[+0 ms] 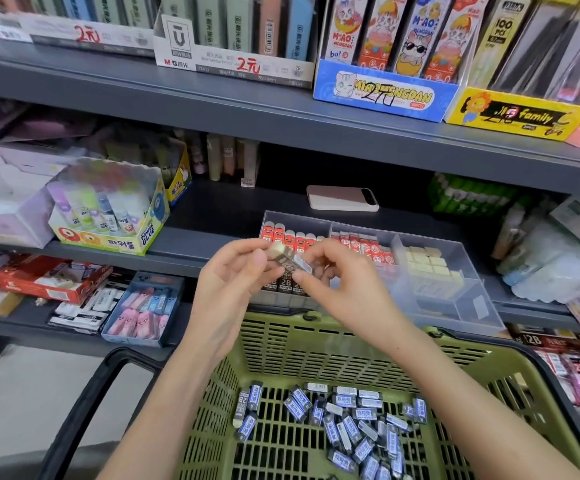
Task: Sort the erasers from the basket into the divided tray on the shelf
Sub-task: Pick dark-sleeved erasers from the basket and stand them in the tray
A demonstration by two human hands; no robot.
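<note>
head view showed both hands meeting on one small eraser (288,259): the left hand (233,282) pinched its bare cream end between thumb and fingertips, and the right hand (337,282) pinched the opposite, film-wrapped end, so both were clamped on it rather than spread. whether a second piece was tucked behind it i could not tell. it hung in the air just above the front-left compartment of the divided tray (455,306), beyond the far rim of the green basket (281,344). its long axis ran from upper left down to lower right in the picture, cream end toward the left hand, dark sleeve in the middle. i judged it light and firm with a little rubbery give, not fragile. the paper sleeve should offer friction while the clear film looked slippery, so a pinch across the sleeve's long sides seemed the safest hold. below it, dark 2b erasers (283,285) sat packed side by side with their labels facing the person, so the held one probably needed turning to line up with them. red-sleeved erasers (288,239) filled the compartment behind, smaller red ones (364,247) the next, and cream blocks (427,265) the one to the right. many loose erasers (351,417) in blue-and-white sleeves lay scattered on the basket floor. a phone (342,198) lay on the shelf (212,244) behind the tray.
</note>
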